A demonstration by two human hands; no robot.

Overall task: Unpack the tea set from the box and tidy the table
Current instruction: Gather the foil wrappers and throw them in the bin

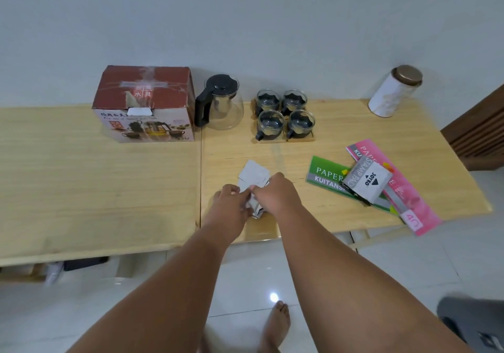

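The red tea set box [144, 102] stands closed at the back of the wooden table [95, 183]. Right of it is a glass teapot [222, 102] with a black lid and handle. Several glass cups [283, 114] with black holders sit on small wooden coasters beside the teapot. Near the table's front edge, my left hand [234, 202] and my right hand [275, 192] both grip a folded piece of grey cardboard packing [253, 175]. Part of the cardboard is hidden under my fingers.
A white canister [392, 91] with a brown lid stands at the back right. A green receipt book [327, 178], a pink receipt book [403, 189] and a grey stamp pad box [368, 179] lie stacked at the right. A brown chair [480, 134] stands right of the table.
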